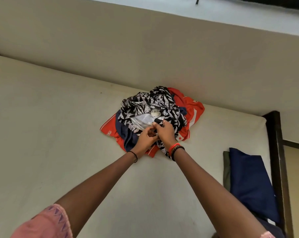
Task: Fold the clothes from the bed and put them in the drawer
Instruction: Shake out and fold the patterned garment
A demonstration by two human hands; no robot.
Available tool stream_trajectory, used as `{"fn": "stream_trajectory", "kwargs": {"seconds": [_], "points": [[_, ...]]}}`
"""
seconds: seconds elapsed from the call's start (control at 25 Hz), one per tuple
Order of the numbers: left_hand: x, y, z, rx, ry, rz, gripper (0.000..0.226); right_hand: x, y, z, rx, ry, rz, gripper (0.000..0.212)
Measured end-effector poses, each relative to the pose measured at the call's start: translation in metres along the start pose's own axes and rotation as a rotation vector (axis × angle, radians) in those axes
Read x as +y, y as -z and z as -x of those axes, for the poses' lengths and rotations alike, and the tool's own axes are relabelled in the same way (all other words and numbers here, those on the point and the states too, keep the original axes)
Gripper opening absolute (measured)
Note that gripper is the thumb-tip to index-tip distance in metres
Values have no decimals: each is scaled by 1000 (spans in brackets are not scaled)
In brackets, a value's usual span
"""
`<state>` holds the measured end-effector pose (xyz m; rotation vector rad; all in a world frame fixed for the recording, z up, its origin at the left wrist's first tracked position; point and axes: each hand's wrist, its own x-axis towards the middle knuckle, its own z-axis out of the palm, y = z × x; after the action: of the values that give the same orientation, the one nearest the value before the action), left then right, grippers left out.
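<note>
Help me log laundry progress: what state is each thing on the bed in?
patterned garment: crumpled, unfolded, on top
red and navy clothes: unfolded, under it
navy cloth: folded, at the right edge of the bed
left grip: pinches the patterned garment
right grip: pinches the patterned garment

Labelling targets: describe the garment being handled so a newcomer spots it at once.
On the cream mattress, against the wall, sits one crumpled pile. The top piece, pinched by the left hand and right hand, is the leaf-print garment. It alone is black-and-white patterned; the jersey beneath is red and navy.
</note>
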<state>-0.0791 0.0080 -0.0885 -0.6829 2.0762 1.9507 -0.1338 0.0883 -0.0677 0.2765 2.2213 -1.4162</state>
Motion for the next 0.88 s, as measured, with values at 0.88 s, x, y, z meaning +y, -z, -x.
{"fn": "stream_trajectory", "kwargs": {"seconds": [0.88], "points": [[182,-24,145,405,-327,-504,43,-189,230,220,-109,623,27,13]]}}
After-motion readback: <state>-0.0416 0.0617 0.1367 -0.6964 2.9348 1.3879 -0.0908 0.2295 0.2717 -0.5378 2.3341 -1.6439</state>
